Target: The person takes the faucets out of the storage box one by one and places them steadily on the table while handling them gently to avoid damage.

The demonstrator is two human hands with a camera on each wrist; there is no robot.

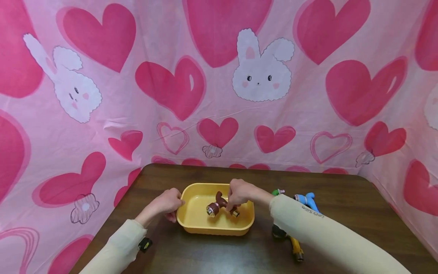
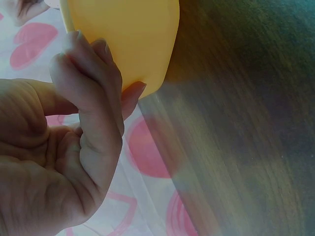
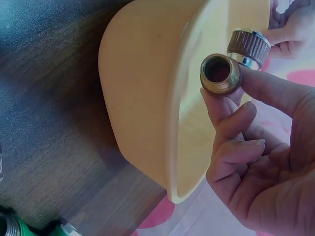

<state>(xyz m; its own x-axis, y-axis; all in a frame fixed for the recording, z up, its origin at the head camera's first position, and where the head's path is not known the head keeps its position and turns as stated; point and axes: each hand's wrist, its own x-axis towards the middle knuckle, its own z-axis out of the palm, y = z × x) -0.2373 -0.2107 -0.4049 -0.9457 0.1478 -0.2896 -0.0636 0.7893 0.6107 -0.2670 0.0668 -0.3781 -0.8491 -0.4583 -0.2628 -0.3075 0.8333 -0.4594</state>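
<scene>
A brown faucet (image 1: pixel 221 201) with a silver-ringed knob and a brass threaded outlet (image 3: pixel 221 89) hangs in my right hand (image 1: pixel 238 193), above the inside of a yellow plastic basin (image 1: pixel 215 230). Thumb and fingers pinch its body, and the right wrist view shows the outlet facing the camera beside the ribbed brown knob (image 3: pixel 248 45). At the basin's left end, my left hand (image 1: pixel 167 204) grips the rim. In the left wrist view the curled fingers (image 2: pixel 93 118) lie against the yellow wall (image 2: pixel 133 39).
To the right, partly under my right sleeve, lie a green faucet (image 1: pixel 276 192), a blue faucet (image 1: pixel 309 199), a yellow one (image 1: pixel 295 247) and a black piece (image 1: pixel 278 231). The dark wooden table (image 1: pixel 164 251) ends at a pink heart-patterned curtain (image 1: pixel 219 110).
</scene>
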